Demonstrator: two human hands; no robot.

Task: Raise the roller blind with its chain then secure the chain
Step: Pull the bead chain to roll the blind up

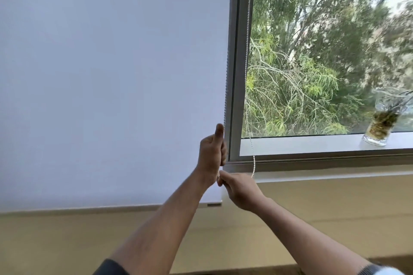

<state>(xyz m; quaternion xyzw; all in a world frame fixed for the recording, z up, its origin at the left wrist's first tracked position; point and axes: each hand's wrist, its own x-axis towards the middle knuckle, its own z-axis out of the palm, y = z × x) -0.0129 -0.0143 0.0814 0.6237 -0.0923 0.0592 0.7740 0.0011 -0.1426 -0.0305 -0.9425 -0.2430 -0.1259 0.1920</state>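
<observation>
A white roller blind [111,73] covers the left window pane, and its bottom bar [213,204] hangs just below the sill. A white bead chain [226,87] runs down the blind's right edge. A second strand of the chain [247,51] hangs in front of the window frame and loops down to the sill. My left hand [211,154] is shut on the near strand, thumb up. Just beneath it, my right hand [238,190] is shut on the same chain, touching the left wrist.
A grey window frame post [235,73] stands right of the blind. The right pane shows trees outside. A glass vase [380,125] with stems sits on the sill at the far right. A beige wall lies below the sill [335,176].
</observation>
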